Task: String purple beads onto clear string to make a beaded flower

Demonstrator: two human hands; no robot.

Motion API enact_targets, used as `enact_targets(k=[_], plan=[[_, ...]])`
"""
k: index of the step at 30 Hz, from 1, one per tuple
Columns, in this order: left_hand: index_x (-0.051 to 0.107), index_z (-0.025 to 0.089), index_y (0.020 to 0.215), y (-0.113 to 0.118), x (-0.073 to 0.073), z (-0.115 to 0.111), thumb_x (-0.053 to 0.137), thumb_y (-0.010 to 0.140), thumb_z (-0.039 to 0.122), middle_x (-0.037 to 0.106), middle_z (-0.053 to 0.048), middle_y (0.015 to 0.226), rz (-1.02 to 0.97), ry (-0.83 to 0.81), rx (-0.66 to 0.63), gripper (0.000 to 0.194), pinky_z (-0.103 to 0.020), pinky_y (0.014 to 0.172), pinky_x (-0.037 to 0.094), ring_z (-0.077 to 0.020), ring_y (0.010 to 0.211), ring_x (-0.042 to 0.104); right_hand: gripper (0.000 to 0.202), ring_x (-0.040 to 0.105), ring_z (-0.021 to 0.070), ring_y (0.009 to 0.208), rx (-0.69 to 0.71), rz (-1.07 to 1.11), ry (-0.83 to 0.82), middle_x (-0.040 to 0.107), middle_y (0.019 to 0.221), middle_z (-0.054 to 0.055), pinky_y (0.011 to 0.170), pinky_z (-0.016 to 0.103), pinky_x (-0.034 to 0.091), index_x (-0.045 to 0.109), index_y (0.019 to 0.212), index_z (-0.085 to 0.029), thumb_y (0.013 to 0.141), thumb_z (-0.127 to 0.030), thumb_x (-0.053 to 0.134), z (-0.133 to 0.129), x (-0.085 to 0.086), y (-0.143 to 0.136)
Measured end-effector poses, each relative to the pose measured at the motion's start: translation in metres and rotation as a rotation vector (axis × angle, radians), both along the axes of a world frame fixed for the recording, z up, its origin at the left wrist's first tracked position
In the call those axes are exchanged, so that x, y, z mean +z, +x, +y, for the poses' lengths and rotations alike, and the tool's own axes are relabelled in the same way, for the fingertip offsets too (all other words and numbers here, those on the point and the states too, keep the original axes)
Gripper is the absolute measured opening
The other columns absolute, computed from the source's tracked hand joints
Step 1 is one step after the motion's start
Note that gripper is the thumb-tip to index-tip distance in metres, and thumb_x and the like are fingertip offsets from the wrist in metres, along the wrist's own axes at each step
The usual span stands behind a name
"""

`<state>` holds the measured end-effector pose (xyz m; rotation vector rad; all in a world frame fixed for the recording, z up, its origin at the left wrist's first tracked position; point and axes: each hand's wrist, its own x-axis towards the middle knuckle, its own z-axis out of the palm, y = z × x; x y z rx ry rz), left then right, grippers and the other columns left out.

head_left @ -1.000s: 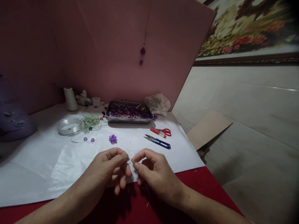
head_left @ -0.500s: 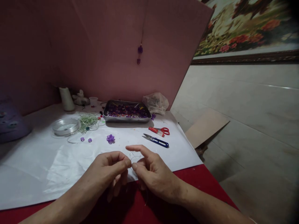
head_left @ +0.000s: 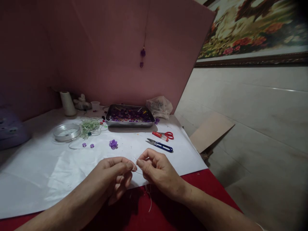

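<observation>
Thumb and forefinger of my left hand pinch a thin pale thread over the front edge of the white sheet. Close on its right, my right hand pinches the same thread between thumb and forefinger. A loose length of it hangs below my right hand against the red cloth. Beyond my hands lies a purple bead cluster, with two loose purple beads to its left. Blue-handled snips and red-handled scissors lie past my right hand.
A metal tray of mostly purple beads stands at the back, beside a plastic bag. A clear spool, green thread and a white thread cone are at the left. A beaded strand hangs from the pink panel.
The raised forefinger of my right hand has come down onto its thumb, closing on the thread. That hand has moved slightly up, and more thread shows hanging below it.
</observation>
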<state>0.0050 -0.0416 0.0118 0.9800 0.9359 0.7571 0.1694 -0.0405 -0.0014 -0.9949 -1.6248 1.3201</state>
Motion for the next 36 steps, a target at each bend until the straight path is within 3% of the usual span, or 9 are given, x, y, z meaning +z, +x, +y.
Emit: enact_targets(k=[11,22,31,36], plan=[[0.053,0.017,0.062,-0.0002,-0.0045,0.0008,0.059,0.074,0.028,0.045,0.006,0.04,0.031,-0.046,-0.004,0.017,-0.02,0.038,0.01,-0.0033,0.032,0.028,0.016,0.03,0.0049,0.043,-0.031,-0.052,0.016,0.037,0.049,-0.009,0.04,0.017,0.023,0.045,0.077,-0.018,0.088,-0.029,0.047,-0.0026,-0.0003,-0.0021],[0.057,0.016,0.066,0.0013,-0.0005,0.0001,0.05,0.075,0.021,0.053,0.002,0.048,-0.01,-0.033,-0.017,0.013,-0.02,0.039,0.016,-0.0052,0.036,0.033,0.017,0.029,0.005,0.044,-0.074,-0.038,0.054,0.038,0.051,-0.008,0.042,0.017,0.025,0.046,0.076,-0.017,0.088,-0.03,0.048,-0.0021,-0.0016,-0.0026],[0.053,0.017,0.063,0.0,-0.01,0.0021,0.057,0.074,0.027,0.037,0.009,0.038,0.06,0.051,-0.016,0.015,-0.018,0.035,0.01,-0.0029,0.033,0.021,0.017,0.027,0.0054,0.045,-0.079,-0.049,0.056,0.034,0.051,-0.008,0.042,0.017,0.024,0.046,0.076,-0.018,0.088,-0.029,0.047,-0.0036,-0.0016,-0.0035],[0.051,0.017,0.06,0.0024,-0.0029,0.0008,0.054,0.075,0.024,0.038,0.009,0.037,0.092,0.05,-0.001,0.016,-0.018,0.035,0.011,-0.0034,0.033,0.022,0.018,0.028,0.0062,0.048,-0.102,-0.103,0.092,0.035,0.054,-0.007,0.044,0.019,0.023,0.045,0.075,-0.018,0.09,-0.029,0.045,-0.0065,-0.0018,-0.0056]])
